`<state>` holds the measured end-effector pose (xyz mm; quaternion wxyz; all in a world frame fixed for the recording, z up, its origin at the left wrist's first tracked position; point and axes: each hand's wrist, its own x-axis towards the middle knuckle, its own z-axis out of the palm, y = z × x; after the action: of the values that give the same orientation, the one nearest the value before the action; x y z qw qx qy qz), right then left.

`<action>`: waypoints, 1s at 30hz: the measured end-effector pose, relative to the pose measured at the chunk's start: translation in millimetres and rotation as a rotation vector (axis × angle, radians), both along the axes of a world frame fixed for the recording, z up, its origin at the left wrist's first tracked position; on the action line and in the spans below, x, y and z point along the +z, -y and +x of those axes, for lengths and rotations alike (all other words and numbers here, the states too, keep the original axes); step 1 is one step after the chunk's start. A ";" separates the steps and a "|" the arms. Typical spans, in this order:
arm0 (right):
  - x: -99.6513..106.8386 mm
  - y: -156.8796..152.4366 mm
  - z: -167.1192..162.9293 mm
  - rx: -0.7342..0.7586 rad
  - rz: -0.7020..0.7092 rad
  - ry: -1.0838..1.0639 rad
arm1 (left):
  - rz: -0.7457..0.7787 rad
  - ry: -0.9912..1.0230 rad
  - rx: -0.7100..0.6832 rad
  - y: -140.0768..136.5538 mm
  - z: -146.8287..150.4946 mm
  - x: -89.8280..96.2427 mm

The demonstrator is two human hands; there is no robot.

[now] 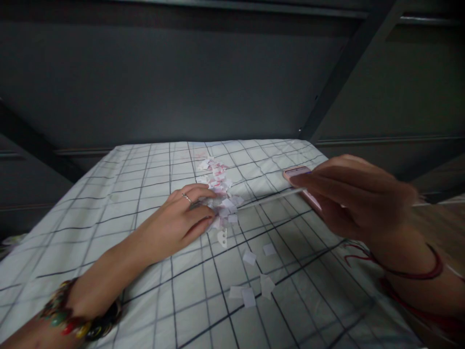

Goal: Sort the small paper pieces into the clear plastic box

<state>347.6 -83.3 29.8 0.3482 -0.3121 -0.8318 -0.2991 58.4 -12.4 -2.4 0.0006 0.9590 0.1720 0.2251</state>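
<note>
My left hand (185, 213), with a ring on one finger, rests at the left side of a loose heap of torn paper scraps (227, 206). Its fingers are apart and slightly bent, with the fingertips touching the scraps. To the right, my right hand (352, 198) is raised above the table and partly blurred. Its fingers are pinched on one end of a thin, pale, see-through strip (269, 198). The strip slants down to the left, and its far end reaches the edge of the heap. What exactly the strip is, I cannot tell.
A phone in a pink case (297, 171) lies partly hidden under my right hand. Several separate paper pieces (249, 296) are scattered nearer to me. A white checked cloth (145, 300) covers the table, and a dark panelled wall (174, 77) stands behind it.
</note>
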 end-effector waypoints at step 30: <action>7.2 2.9 10.1 0.053 -0.027 0.035 | -0.018 0.048 -0.070 -3.6 -0.3 -4.3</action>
<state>357.8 -86.2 37.1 0.3373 -0.2894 -0.8496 -0.2839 58.1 -8.7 -6.7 0.0214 0.9588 0.1404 0.2462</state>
